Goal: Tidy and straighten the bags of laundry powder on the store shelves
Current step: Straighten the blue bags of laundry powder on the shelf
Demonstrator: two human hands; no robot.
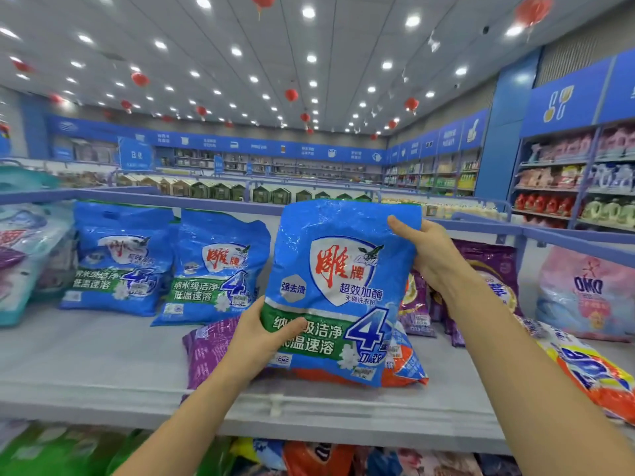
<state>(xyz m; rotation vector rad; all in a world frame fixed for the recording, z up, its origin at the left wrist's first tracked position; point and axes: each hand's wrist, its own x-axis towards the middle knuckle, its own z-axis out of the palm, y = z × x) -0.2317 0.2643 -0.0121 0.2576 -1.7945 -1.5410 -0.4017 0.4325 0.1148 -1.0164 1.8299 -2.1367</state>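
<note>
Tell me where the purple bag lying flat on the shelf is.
In the head view, the purple bag lies flat on the grey shelf, centre-left, partly hidden by the left hand and the held blue bag, in front of a standing blue bag.

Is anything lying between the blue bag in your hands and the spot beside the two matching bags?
A purple bag lies flat on the shelf beneath the held blue bag; nothing else visible blocks the way.

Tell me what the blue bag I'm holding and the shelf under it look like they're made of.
Blue bag: looks like thin glossy plastic film; it crinkles and glints near the top. Shelf: probably painted metal, matte pale grey, flat and even with a thin front edge; not certain.
</note>
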